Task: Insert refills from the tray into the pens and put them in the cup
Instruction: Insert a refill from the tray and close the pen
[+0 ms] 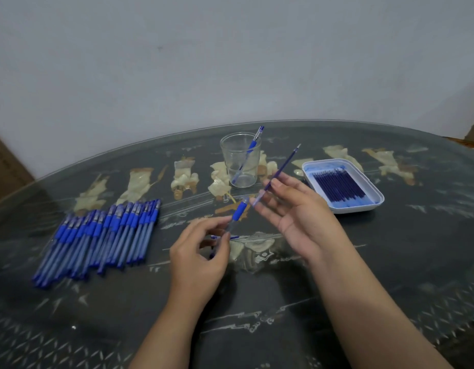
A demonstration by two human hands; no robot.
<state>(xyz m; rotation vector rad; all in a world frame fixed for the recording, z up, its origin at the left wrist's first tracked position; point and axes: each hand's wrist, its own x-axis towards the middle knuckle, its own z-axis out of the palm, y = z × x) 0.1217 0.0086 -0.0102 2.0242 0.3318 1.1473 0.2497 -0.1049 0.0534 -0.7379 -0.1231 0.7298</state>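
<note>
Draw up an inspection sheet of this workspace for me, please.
Surface: dark patterned table, glossy top.
Job's things: row of pens on the left; cup holding one pen; tray of refills on the right.
Clutter: small blue part lying between the hands.
Grips: left grip holds a pen barrel; right grip pinches a refill, its lower end at the barrel's tip.
Cables: nothing seen.
Surroundings: pale wall.
</note>
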